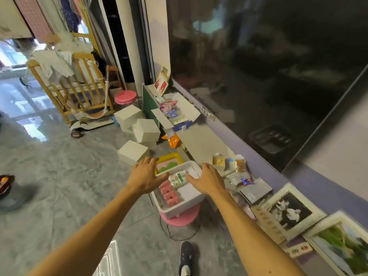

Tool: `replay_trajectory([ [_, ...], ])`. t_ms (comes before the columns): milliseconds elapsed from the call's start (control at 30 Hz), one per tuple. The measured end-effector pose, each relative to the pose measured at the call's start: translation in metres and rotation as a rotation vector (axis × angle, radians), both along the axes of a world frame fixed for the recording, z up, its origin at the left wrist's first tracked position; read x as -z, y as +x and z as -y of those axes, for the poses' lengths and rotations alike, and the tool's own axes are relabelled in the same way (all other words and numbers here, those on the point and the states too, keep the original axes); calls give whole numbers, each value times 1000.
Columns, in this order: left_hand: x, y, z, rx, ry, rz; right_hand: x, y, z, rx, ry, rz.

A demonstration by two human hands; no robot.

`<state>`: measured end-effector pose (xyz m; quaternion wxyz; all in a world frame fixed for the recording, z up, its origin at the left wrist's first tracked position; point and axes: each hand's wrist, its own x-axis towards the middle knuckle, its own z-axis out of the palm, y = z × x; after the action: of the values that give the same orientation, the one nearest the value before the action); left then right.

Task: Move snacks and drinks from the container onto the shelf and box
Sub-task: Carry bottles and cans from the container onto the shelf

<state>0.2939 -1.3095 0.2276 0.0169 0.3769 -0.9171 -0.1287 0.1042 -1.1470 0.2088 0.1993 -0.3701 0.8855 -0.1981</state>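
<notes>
A white foam container rests on a pink stool beside the low shelf. Inside lie a row of pink snack packs and a white-and-green packet. My left hand hovers over the container's left rim, fingers spread and holding nothing. Over the right rim my right hand is likewise spread and bare, its thumb close to the white-and-green packet. On the shelf stand a small box of yellow snacks and a clear jar. Further along, an open white box holds wrapped items.
White foam boxes are stacked on the floor to the left, with an orange bag and a yellow-rimmed tray near them. Framed pictures lean along the shelf at right. A wooden crib stands behind. My shoe is below.
</notes>
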Motion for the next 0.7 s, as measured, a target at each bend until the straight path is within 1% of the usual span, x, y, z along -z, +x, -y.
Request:
replay_trajectory([
  [133, 26, -61, 52, 67, 17, 114, 42, -42, 52, 72, 4, 104],
  [267, 61, -117, 95, 163, 49, 233, 93, -80, 93, 142, 51, 132],
  [467, 149, -164, 144, 303, 135, 398, 143, -96, 131, 226, 139, 247],
  [600, 209, -181, 176, 352, 155, 453, 206, -93, 160, 308, 217, 350],
  [700, 269, -194, 204, 362, 196, 479, 267, -93, 185, 375, 262, 418],
])
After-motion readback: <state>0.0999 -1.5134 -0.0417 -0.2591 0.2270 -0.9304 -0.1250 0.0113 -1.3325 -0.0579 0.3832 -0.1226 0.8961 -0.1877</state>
